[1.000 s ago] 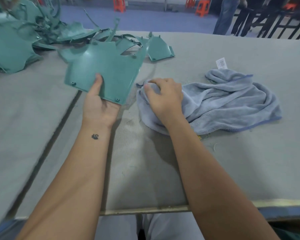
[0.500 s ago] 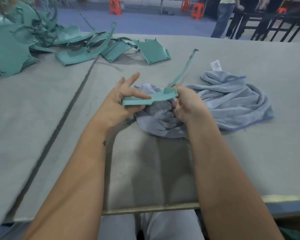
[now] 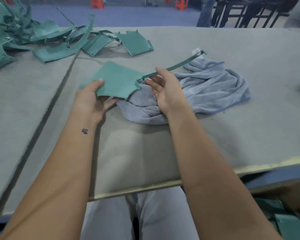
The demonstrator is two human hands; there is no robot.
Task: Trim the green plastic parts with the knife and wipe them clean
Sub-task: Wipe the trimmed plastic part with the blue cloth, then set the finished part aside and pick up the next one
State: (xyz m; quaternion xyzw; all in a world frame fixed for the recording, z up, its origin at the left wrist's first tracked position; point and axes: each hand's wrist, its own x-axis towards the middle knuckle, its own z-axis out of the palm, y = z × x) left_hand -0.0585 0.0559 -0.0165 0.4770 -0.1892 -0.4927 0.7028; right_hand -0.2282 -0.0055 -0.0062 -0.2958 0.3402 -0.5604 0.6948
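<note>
A flat green plastic part (image 3: 118,80) with a long thin strip (image 3: 180,62) reaching right hangs just above the table. My left hand (image 3: 92,99) grips its near-left edge, thumb on top and fingers underneath. My right hand (image 3: 164,87) is beside the base of the strip with its fingers relaxed and palm turned left; the index finger touches the strip. A crumpled blue-grey cloth (image 3: 215,87) lies under and to the right of the part. No knife is in view.
A heap of green plastic parts (image 3: 47,40) covers the far left of the grey felt table (image 3: 249,127). A dark seam (image 3: 47,111) runs down the table on the left. More green parts (image 3: 291,226) sit below the front edge at right. People's legs and orange stools stand beyond.
The part has turned from edge-on to flat, face up. My left hand now grips its near edge. My right hand has let go of the cloth and opened beside the strip.
</note>
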